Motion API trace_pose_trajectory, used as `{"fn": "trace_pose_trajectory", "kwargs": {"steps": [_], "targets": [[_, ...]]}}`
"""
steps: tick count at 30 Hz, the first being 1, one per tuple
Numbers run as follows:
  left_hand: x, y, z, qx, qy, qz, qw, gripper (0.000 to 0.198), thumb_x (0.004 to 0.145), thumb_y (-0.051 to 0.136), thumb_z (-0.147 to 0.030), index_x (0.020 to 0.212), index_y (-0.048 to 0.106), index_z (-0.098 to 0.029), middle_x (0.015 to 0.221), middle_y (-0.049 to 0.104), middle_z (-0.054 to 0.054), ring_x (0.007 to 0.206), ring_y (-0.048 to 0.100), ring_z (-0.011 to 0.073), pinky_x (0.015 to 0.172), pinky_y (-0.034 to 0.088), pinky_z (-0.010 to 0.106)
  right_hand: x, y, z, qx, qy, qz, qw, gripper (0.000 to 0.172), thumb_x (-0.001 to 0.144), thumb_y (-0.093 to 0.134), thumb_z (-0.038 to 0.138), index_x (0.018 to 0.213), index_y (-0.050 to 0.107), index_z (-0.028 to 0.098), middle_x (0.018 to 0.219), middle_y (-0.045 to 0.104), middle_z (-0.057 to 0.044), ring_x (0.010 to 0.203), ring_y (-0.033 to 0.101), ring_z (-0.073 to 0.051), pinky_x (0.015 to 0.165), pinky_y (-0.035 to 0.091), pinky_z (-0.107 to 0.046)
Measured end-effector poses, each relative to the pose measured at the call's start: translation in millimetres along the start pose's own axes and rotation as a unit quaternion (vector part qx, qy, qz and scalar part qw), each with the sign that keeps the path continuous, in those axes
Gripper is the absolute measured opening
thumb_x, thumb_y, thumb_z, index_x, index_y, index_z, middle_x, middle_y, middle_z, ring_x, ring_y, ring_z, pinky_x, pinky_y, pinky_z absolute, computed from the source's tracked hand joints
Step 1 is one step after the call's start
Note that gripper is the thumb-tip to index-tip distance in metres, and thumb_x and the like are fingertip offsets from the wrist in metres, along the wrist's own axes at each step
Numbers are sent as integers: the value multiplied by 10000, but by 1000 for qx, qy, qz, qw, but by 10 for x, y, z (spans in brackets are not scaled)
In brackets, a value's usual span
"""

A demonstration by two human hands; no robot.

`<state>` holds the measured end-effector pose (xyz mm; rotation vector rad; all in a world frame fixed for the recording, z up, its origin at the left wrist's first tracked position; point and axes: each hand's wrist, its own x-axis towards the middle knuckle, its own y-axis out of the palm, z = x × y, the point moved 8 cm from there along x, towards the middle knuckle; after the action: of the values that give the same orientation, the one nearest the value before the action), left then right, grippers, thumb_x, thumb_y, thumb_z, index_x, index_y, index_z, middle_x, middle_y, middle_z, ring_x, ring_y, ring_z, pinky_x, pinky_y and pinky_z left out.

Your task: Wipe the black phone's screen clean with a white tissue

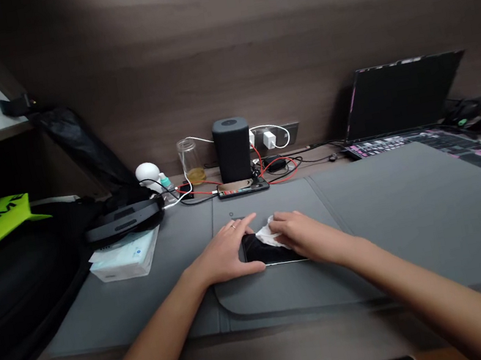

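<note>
A smartphone [253, 251] with a glossy black screen lies flat on the grey desk mat [383, 223]. My left hand [223, 251] grips its left end, the thumb along the near edge and the fingers by the far edge; a ring is on one finger. Bunched in the fingers of my right hand [301, 232] is a white tissue [269, 236], pressed against the screen. That hand hides the phone's right part.
Behind the hands lies another phone [242, 188] before a black speaker [234, 150], with a glass jar [191, 161] and cables around. A tissue pack [126, 259] and a grey headset-like device [124, 220] are left. An open laptop [403, 98] stands back right.
</note>
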<state>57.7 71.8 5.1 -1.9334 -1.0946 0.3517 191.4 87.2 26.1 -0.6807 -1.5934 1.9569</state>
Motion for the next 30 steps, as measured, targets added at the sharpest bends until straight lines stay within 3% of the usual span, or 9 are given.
{"fn": "trace_pose_trajectory", "kwargs": {"steps": [4,7,9,15,21,25,30], "targets": [[-8,-3,-10,15,10,3,1000,1025,768,740,-589,1562,212,-213,1529,427,156,1350,452,348,1117,382,497,267,17,263,-15,-28,5,999,172,934,507,79,1063,597,148,1153,642,-136,998,605,-243,790,385,-341],[-16,-3,20,8,4,1,1000,1045,788,735,-546,1580,147,-203,1562,388,159,1385,421,348,1126,381,492,352,29,396,-19,-34,0,999,257,906,529,62,1147,583,134,1225,635,-161,1061,605,-269,812,394,-363],[-17,-2,30,6,5,-2,1000,1020,792,744,-502,1580,158,-222,1563,388,147,1379,425,346,1123,382,492,328,26,414,-19,-33,-7,999,212,925,511,75,1111,594,134,1196,642,-161,1045,605,-264,812,398,-365],[-13,-2,33,-23,-6,3,1000,976,785,764,-490,1556,226,-227,1307,593,117,1214,544,295,1067,425,473,-139,-23,122,7,-58,12,998,133,989,459,168,933,579,180,1013,636,-90,877,582,-210,787,392,-336],[-12,-13,43,-32,-13,2,999,954,770,779,-482,1546,271,-256,1274,601,101,1189,549,296,1053,426,470,-588,-105,-187,38,-21,27,999,223,1018,379,218,867,541,195,936,609,-65,826,565,-210,792,380,-350],[-8,-12,58,-40,-19,2,999,938,763,786,-483,1536,298,-273,1288,595,99,1195,544,296,1059,423,468,-549,-77,-160,28,-26,45,998,182,994,410,178,880,552,194,942,622,-64,838,570,-212,796,378,-350],[0,-23,50,-35,-22,5,999,946,755,786,-504,1534,305,-265,1261,607,97,1182,550,295,1056,426,467,-207,-23,-170,1,8,32,999,135,969,452,147,906,566,182,988,638,-100,862,580,-224,774,396,-331]]}}
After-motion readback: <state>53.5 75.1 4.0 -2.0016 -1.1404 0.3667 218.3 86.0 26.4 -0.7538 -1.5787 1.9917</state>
